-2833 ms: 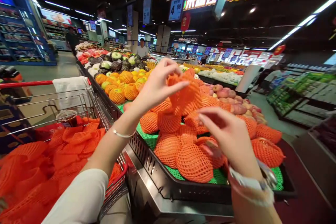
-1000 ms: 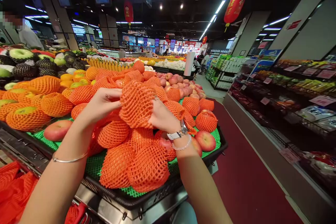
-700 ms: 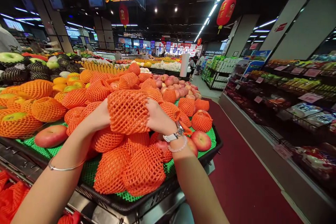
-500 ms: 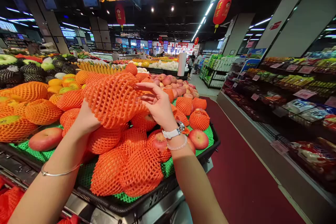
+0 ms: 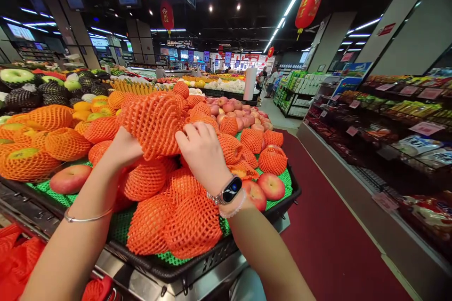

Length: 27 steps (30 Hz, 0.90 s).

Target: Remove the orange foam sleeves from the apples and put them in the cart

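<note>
An orange foam fruit net point(image 5: 151, 122) is held up over the near part of the display; whether a fruit is inside does not show. My left hand point(image 5: 131, 146) grips it from the left, its fingers hidden behind or inside the mesh. Curled fingers of my right hand point(image 5: 203, 153) pinch the net's right edge. Beneath both hands lie several apples in similar orange nets point(image 5: 193, 225). A bare red apple point(image 5: 70, 178) rests left of my left wrist, and another bare apple point(image 5: 271, 186) lies right of my right wrist.
A black crate point(image 5: 169, 273) lined with green mesh point(image 5: 122, 225) holds the apples. Netted yellow-orange fruit point(image 5: 67, 143) adjoins on the left. Red fabric or netting point(image 5: 21, 254) sits at lower left. Snack shelves point(image 5: 399, 127) line the right, across a dark red floor mat point(image 5: 318, 225).
My right hand has turned over, back upward, and its spread fingers have closed on the net's right edge. The net looks more bunched. The whole view has shifted slightly.
</note>
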Each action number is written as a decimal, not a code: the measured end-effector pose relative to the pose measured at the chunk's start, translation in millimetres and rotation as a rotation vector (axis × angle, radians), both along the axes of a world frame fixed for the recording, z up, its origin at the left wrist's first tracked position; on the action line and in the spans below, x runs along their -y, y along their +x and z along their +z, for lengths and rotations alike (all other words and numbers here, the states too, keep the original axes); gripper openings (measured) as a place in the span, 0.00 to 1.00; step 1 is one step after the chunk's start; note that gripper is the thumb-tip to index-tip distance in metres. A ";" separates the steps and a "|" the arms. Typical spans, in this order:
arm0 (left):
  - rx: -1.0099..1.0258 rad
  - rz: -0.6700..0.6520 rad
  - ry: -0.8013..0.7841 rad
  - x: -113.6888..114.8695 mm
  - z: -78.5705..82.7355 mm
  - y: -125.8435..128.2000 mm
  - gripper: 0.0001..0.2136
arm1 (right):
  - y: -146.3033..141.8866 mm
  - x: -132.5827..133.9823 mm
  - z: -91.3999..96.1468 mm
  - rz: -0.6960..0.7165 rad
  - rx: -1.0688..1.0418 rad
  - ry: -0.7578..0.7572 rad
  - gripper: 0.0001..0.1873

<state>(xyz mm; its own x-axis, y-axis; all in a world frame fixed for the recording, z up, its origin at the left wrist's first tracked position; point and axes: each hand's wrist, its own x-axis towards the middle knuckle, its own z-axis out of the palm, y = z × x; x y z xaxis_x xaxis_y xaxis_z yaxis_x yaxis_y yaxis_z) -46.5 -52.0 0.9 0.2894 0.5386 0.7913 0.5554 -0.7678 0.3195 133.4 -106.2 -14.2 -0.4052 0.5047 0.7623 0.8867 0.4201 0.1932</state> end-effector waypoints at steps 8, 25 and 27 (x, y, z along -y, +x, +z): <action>-0.047 -0.161 -0.158 7.6 4.0 1.6 0.26 | -14.1 -4.7 -11.8 0.043 0.005 -0.012 0.14; 0.087 -0.149 -0.071 -10.2 -4.2 -4.1 0.21 | 38.2 -8.6 18.4 0.362 -0.268 -0.010 0.19; 0.066 -0.123 -0.028 -11.9 -5.0 -5.5 0.19 | 67.1 -25.3 26.3 0.236 -0.351 0.005 0.17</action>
